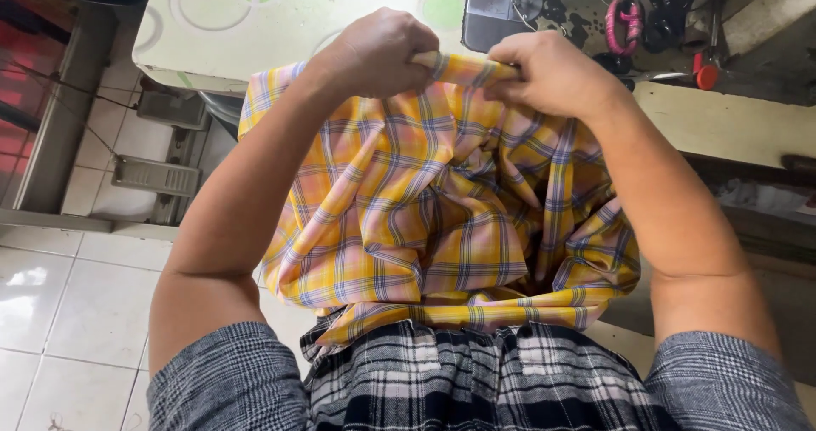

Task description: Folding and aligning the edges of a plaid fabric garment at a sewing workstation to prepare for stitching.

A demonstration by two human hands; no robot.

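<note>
A yellow plaid cloth (442, 218) with blue and pink stripes hangs between my forearms and drapes down over my lap. Both hands grip its folded top edge close together. My left hand (378, 53) is closed on the edge at the left. My right hand (548, 74) pinches the same edge at the right, knuckles up. The two hands nearly touch. A dark checked garment (476, 380) lies under the cloth on my lap.
A table with a pale green circle-patterned cover (255, 14) stands ahead. A sewing machine (501, 6) sits behind my hands, with pink-handled scissors (623, 25) and a red spool (705, 76) at the right. A metal treadle (157, 172) rests on the white tiled floor (51, 312) at the left.
</note>
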